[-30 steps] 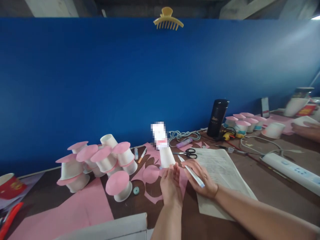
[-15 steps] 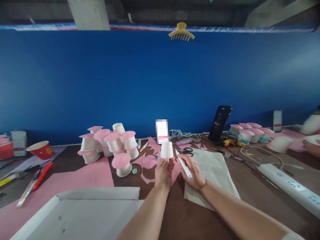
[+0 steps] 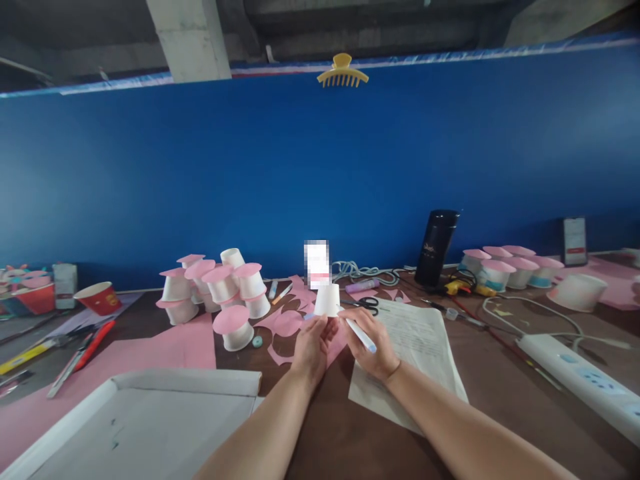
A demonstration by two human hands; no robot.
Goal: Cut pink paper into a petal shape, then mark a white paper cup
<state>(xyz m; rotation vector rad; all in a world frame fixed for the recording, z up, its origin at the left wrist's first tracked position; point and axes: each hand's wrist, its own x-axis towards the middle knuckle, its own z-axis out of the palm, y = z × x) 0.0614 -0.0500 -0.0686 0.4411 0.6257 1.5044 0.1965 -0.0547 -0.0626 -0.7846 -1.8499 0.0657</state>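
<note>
My left hand (image 3: pixel 314 345) is closed on the lower part of a white paper cup (image 3: pixel 327 299), which is upside down with its narrow end up. A white pen with a pale blue end (image 3: pixel 361 335) sits in the closed fingers of my right hand (image 3: pixel 373 341); its tip is at the cup's lower right side. Pink paper offcuts (image 3: pixel 281 324) lie under and left of my hands. To the left stand several upturned white cups with pink paper discs (image 3: pixel 233 321) on them, some stacked.
Black scissors (image 3: pixel 369 305) and a printed sheet (image 3: pixel 417 343) lie by my right hand. A white box lid (image 3: pixel 185 380) is front left. A dark flask (image 3: pixel 437 248) and a white power strip (image 3: pixel 583 377) stand right. A phone (image 3: pixel 317 261) leans on the blue partition (image 3: pixel 280 167).
My right hand has moved left to the cup, bringing the pen tip to its side. My left hand still holds the cup. The head view has shifted slightly.
</note>
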